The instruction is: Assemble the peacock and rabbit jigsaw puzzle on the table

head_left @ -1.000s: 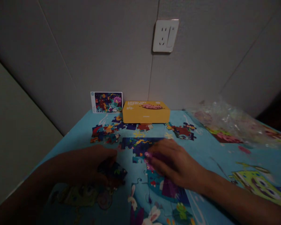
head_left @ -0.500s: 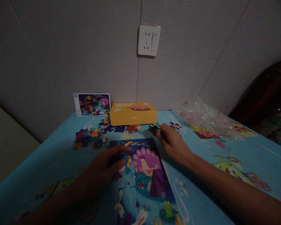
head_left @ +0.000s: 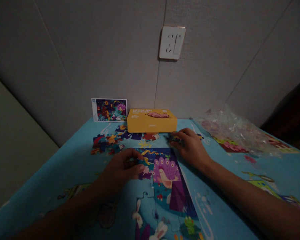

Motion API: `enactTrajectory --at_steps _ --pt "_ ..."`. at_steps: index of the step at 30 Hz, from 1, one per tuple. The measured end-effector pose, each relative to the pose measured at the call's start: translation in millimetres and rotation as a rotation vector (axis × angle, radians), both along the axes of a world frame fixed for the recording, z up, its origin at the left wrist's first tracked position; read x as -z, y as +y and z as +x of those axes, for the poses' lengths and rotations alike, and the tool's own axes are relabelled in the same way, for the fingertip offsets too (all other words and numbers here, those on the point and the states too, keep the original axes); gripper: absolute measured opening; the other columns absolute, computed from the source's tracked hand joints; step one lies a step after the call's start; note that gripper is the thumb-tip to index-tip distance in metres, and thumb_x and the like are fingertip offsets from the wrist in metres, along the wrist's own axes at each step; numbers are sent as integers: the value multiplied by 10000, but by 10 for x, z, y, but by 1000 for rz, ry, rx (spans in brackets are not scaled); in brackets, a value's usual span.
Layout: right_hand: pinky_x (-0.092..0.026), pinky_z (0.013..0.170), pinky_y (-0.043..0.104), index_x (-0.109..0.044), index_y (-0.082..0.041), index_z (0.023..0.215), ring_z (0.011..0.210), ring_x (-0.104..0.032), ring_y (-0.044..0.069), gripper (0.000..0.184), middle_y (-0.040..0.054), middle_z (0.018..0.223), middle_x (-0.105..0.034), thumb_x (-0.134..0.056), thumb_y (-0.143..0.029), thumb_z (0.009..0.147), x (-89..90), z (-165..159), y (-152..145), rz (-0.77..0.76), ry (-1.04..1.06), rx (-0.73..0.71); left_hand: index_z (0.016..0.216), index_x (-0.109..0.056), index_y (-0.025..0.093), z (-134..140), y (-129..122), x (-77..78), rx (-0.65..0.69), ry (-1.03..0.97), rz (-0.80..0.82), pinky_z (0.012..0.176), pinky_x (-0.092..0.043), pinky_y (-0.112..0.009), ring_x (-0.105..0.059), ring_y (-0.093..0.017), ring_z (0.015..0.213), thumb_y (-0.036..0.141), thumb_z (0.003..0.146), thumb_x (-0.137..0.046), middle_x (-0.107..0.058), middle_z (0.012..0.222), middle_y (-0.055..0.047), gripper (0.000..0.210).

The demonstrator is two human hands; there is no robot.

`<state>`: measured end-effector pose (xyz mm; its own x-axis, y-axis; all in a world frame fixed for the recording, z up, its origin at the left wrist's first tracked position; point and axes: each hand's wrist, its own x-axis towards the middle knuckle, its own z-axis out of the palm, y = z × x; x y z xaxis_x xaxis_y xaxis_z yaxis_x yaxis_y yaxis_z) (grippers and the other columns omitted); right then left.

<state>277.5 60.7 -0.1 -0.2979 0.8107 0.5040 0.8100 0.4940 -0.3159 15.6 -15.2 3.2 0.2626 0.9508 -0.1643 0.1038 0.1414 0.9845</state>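
My left hand (head_left: 126, 168) is closed at the left edge of the partly joined puzzle, pinching a puzzle piece (head_left: 147, 169) with blue, pink and purple on it. That piece looks slightly tilted beside the purple peacock. The joined puzzle (head_left: 166, 193) lies in front of me, showing the peacock, white rabbits and a green frog. Beyond its top right corner, my right hand (head_left: 191, 146) is curled over a dark puzzle piece (head_left: 174, 138), blurred and partly covered by the fingers. Whether more than one piece is there I cannot tell.
Loose puzzle pieces (head_left: 106, 143) lie at the back left, and several more run along the front of the yellow box (head_left: 152, 121). A picture card (head_left: 110, 110) leans on the wall. Clear plastic bags (head_left: 235, 130) lie at the back right on the blue patterned tablecloth (head_left: 82, 163).
The view has swung left. My left fingers, earlier stretched over the puzzle's left edge, now pinch a piece there. My right hand stays near the box, its fingers curled further over the dark piece.
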Motion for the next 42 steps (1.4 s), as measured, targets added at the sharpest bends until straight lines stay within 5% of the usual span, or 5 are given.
enactTrajectory --at_steps 7,15,23,29,42 --pt "-345 549 235 -601 -154 677 604 -467 101 287 -9 669 -498 -574 -330 903 -186 -420 -635 -415 168 -656 827 -487 185 49 -20 56 104 -197 -99 689 -544 -294 -603 -127 732 346 719 -770 -596 793 25 343" --pt "-362 605 242 -565 -152 757 626 -472 107 233 -5 688 -526 -500 -276 943 -149 -411 -624 -420 220 -648 1110 -540 209 -45 -40 -51 304 -132 79 522 -431 -195 -532 -86 561 379 775 -724 -541 712 51 418" --pt "-378 672 258 -605 -151 781 712 -511 129 212 11 729 -586 -554 -286 936 -106 -437 -664 -351 72 -806 785 -495 190 -152 -70 -238 609 60 -181 407 -346 -155 -554 -91 409 485 810 -667 -474 538 81 342" --pt "-380 644 257 -624 -157 773 677 -510 123 286 -6 705 -560 -631 -420 883 -70 -426 -658 -367 39 -795 1120 -477 296 -177 -137 -371 636 130 -421 360 -316 -154 -572 -102 392 368 794 -712 -641 706 59 408" --pt "-406 676 241 -665 -147 930 712 -527 125 202 16 762 -580 -560 -320 934 -133 -349 -613 -402 10 -776 932 -540 266 -226 -169 -438 817 415 -628 349 -406 -194 -515 -119 339 272 530 -876 -639 580 75 525"
